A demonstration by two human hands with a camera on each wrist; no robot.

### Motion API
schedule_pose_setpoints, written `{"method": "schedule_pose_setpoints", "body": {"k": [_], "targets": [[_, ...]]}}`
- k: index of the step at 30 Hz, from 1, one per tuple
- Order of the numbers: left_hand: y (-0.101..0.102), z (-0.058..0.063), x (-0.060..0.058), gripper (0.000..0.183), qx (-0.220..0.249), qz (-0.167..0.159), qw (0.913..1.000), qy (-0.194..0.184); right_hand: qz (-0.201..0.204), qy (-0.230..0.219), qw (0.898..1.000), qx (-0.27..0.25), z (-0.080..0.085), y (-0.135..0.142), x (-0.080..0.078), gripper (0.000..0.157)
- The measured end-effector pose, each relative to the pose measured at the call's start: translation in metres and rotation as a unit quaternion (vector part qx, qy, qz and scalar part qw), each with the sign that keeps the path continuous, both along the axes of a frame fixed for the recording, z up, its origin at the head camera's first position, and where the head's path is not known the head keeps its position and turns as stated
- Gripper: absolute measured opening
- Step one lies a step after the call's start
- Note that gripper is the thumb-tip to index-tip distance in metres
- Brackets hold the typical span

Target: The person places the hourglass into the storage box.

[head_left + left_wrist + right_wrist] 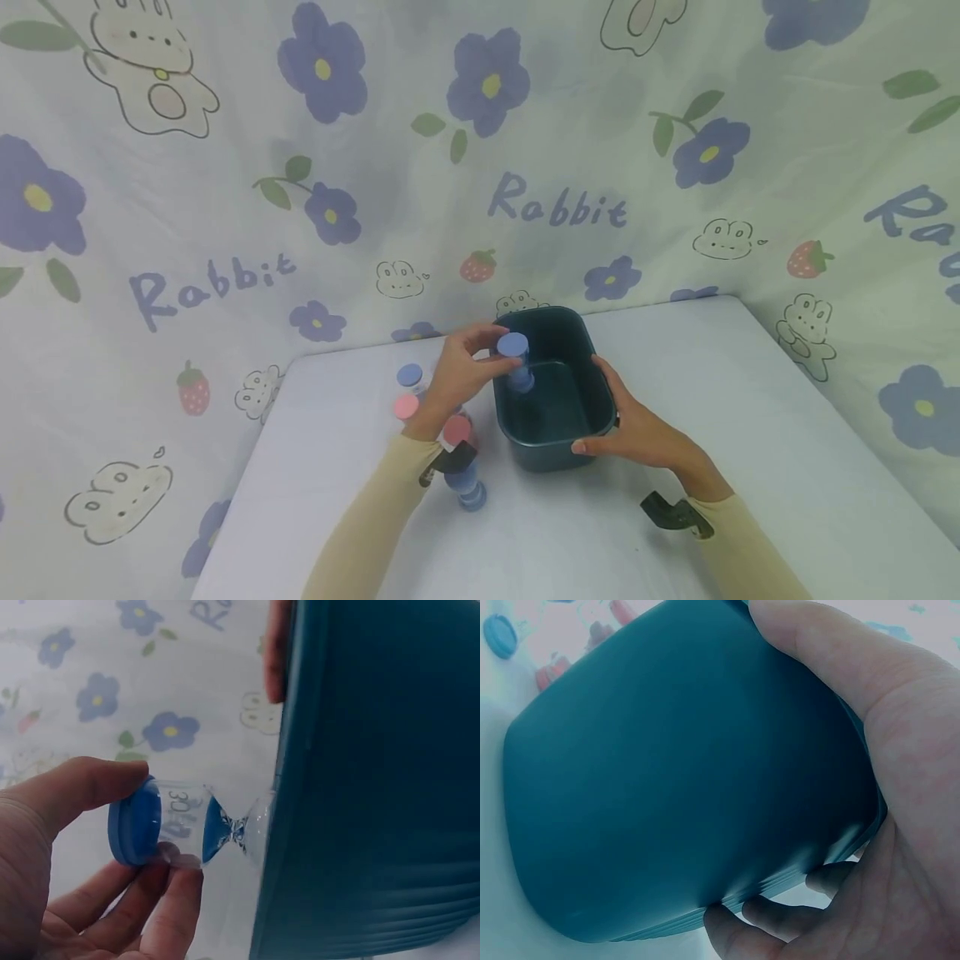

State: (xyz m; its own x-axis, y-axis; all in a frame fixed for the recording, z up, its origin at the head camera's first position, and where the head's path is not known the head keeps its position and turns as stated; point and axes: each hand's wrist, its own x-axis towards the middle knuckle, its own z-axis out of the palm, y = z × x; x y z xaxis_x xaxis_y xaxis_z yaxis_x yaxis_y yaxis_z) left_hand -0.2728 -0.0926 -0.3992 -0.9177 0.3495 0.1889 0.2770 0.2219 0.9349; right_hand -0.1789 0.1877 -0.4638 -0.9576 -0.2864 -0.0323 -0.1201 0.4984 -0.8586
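My left hand (459,372) pinches a blue-capped hourglass (513,344) by its capped end, thumb on one side and fingers on the other. In the head view the hourglass stands upright over the left part of a dark teal bin (551,457). Blue sand and a "30" show on the hourglass (180,817) in the left wrist view, where its far end lies behind the bin's rim. With thumb at the near rim and fingers along the right wall, my right hand (647,429) grips the bin (667,772), which looks slightly tilted.
Left of the bin, several more hourglasses are on the white table (300,467), partly hidden by my left arm: a blue-capped one (410,375), a pink-capped one (407,406), a red-capped one (457,431) and a blue one (472,497). A patterned curtain (420,167) hangs behind.
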Motion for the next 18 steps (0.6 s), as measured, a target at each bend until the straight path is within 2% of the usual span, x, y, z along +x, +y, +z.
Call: {"method": "schedule_pose_setpoints", "body": {"k": [5,18], "targets": [[0.0018,-0.0040,-0.0021,0.046,-0.040,0.003,0.9992,-0.008,0.002,0.000,1.000,-0.003,0.0002,-0.0004,-0.0001,0.129],[0.0051,-0.0073,-0.0061,0.043,-0.085,0.006,0.9961,-0.022,0.000,0.001,1.000,-0.004,-0.0008,0.0006,-0.0006,0.129]]}}
